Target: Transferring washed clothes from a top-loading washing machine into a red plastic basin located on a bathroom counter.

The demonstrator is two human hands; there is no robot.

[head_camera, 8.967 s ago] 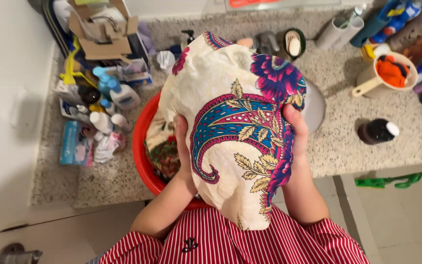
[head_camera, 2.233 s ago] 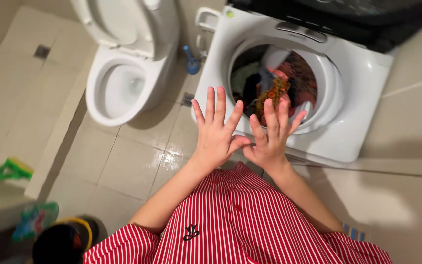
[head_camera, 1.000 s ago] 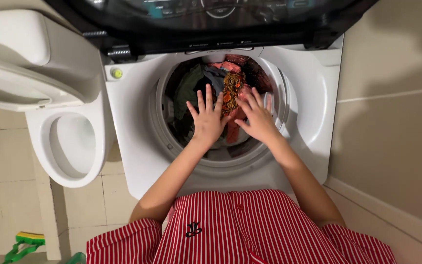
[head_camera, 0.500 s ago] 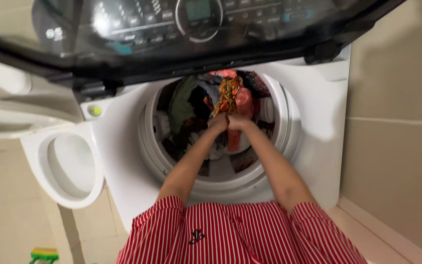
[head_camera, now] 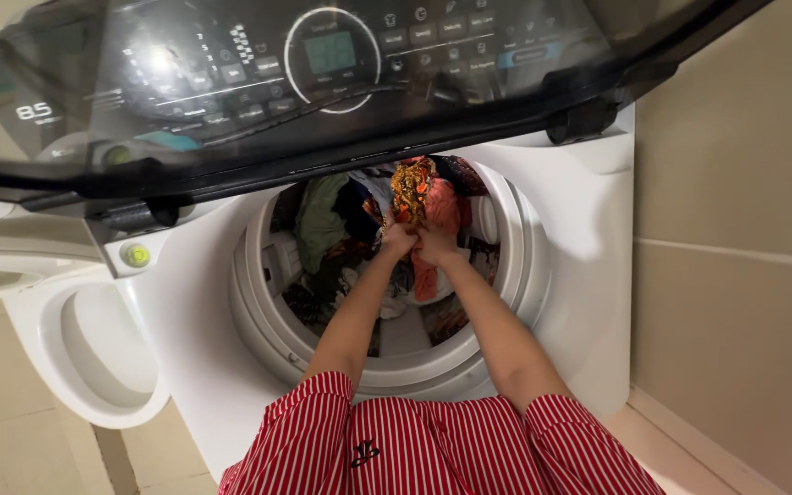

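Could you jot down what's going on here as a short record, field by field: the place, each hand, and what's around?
Place: tiled bathroom, seen from above
Machine: white top-loading washing machine, dark lid raised
Drum: holds mixed clothes, among them a green garment
Left hand: inside the drum, closed on the orange patterned cloth
Right hand: beside the left one, gripping the same cloth
Clothing: red and white striped shirt
Nearby: white toilet bowl to the left of the machine, tiled wall to the right
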